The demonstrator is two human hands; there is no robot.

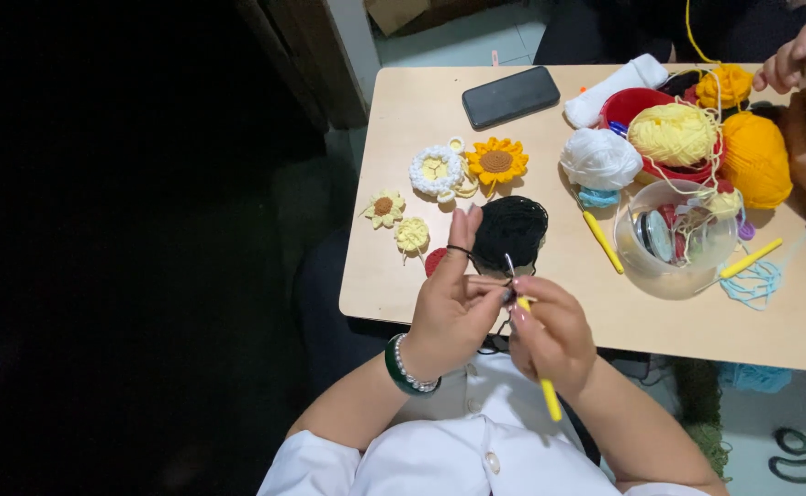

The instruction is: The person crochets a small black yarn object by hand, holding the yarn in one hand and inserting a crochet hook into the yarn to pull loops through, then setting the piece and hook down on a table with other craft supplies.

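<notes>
My right hand [554, 335] grips a yellow-handled crochet hook [542, 381], its metal tip up at my left hand's fingers. My left hand [453, 308] pinches a small piece of black crochet work, with black yarn looped over its raised forefinger. The strand runs to a ball of black yarn [511, 230] on the wooden table [403, 285], just beyond both hands. A green bangle and a bead bracelet [405, 369] sit on my left wrist.
Crocheted flowers lie left of the black ball: an orange sunflower [496, 162], a white ring flower [436, 171], two small pale ones [384, 208]. A phone [510, 95], white yarn [599, 158], yellow yarn in a red bowl [673, 134], orange yarn [754, 158], a clear tub [676, 241], spare hooks. Another person's hand [793, 57] at top right. Scissors [802, 455] on the floor.
</notes>
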